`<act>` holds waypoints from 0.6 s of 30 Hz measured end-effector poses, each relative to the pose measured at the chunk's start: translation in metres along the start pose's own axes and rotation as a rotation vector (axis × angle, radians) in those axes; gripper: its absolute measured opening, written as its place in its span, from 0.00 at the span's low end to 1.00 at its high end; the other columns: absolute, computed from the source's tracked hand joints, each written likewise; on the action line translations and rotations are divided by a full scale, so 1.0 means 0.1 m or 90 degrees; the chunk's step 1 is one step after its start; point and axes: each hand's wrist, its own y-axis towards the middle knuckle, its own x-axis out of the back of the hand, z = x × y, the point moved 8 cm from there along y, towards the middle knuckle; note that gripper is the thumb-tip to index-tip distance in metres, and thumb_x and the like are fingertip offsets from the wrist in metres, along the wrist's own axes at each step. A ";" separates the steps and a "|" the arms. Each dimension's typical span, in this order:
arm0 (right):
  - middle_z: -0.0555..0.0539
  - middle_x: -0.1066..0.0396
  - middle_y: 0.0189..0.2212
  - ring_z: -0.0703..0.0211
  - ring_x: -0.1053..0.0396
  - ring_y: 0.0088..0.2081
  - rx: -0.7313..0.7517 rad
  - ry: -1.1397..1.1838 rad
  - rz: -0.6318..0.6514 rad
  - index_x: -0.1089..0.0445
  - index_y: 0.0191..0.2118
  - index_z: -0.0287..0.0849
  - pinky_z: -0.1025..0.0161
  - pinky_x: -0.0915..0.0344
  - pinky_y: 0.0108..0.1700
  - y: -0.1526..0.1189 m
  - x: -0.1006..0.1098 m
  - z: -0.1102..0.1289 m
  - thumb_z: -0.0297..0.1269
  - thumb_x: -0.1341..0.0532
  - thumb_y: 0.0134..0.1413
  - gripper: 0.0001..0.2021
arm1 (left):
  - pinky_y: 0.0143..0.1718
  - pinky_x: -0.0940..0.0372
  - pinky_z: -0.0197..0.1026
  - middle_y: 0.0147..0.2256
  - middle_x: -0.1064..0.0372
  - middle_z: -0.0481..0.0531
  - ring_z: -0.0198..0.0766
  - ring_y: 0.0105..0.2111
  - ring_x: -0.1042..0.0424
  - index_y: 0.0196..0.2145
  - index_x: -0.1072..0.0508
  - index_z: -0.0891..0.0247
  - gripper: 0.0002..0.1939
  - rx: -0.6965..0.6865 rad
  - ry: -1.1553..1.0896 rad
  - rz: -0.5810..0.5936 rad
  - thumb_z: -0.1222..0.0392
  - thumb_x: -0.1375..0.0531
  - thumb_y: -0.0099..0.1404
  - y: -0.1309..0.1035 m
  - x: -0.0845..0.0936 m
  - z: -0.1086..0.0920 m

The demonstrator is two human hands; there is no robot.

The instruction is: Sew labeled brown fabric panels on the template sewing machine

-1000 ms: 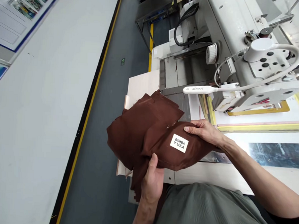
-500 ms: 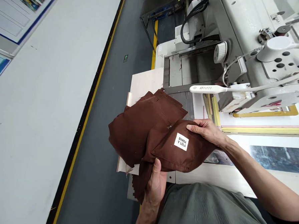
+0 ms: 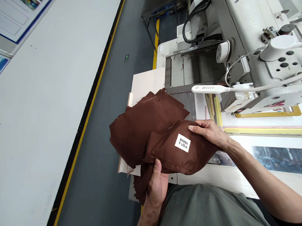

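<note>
Between my hands is a brown fabric piece (image 3: 173, 161) with a white label (image 3: 183, 143) that reads "BIMBA Y LOLA". My right hand (image 3: 208, 131) pinches its upper right edge, thumb on top and fingers underneath. At the lower left edge, my left hand (image 3: 157, 184) grips the cloth with the thumb on top; its other fingers are partly hidden under the fabric. Just beyond lies a heap of the same brown cloth (image 3: 140, 129), folded in layers and touching the held piece. Part of the brown fabric hangs down beside my left wrist.
A large white sewing machine (image 3: 246, 37) stands at the upper right, with a white lamp wand (image 3: 210, 89) sticking out over the work surface. A light wooden board (image 3: 149, 81) lies under the heap. To the left are a grey floor (image 3: 108, 100) and a white wall (image 3: 48, 97).
The labelled part of the brown fabric has shifted very slightly left and flattened a little. Both hands keep nearly the same place and grip.
</note>
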 end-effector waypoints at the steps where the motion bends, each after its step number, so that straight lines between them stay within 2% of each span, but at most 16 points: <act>1: 0.46 0.22 0.33 0.54 0.27 0.31 -0.001 0.002 -0.003 0.23 0.37 0.41 0.62 0.32 0.29 0.00 0.00 0.00 0.56 0.31 0.54 0.21 | 0.67 0.43 0.58 0.69 0.46 0.52 0.54 0.71 0.55 0.68 0.41 0.47 0.30 0.000 -0.007 -0.002 0.50 0.40 0.72 0.00 0.00 0.00; 4: 0.46 0.22 0.32 0.55 0.27 0.30 -0.016 0.016 -0.002 0.24 0.36 0.41 0.62 0.32 0.28 -0.01 -0.01 0.01 0.56 0.30 0.53 0.21 | 0.68 0.44 0.57 0.69 0.44 0.51 0.52 0.71 0.55 0.67 0.38 0.48 0.27 0.007 -0.037 -0.020 0.51 0.40 0.72 0.00 0.03 0.01; 9: 0.46 0.22 0.32 0.55 0.26 0.31 -0.046 0.082 0.008 0.24 0.36 0.41 0.63 0.31 0.30 -0.04 -0.06 0.05 0.54 0.29 0.52 0.19 | 0.67 0.43 0.54 0.67 0.42 0.51 0.51 0.70 0.50 0.63 0.31 0.52 0.23 0.092 -0.088 -0.040 0.49 0.42 0.73 0.01 0.04 0.09; 14: 0.45 0.21 0.35 0.54 0.24 0.33 -0.039 0.173 0.024 0.23 0.38 0.42 0.62 0.29 0.33 -0.06 -0.11 0.14 0.50 0.28 0.53 0.16 | 0.69 0.46 0.54 0.67 0.41 0.52 0.51 0.69 0.48 0.65 0.34 0.53 0.24 0.105 -0.114 -0.044 0.49 0.43 0.74 0.03 0.02 0.10; 18: 0.45 0.21 0.35 0.54 0.24 0.33 -0.027 0.174 0.024 0.23 0.39 0.42 0.62 0.29 0.33 -0.07 -0.11 0.23 0.49 0.28 0.53 0.16 | 0.70 0.48 0.55 0.67 0.41 0.52 0.51 0.70 0.49 0.66 0.35 0.53 0.24 0.110 -0.128 -0.053 0.50 0.44 0.75 0.05 0.07 0.13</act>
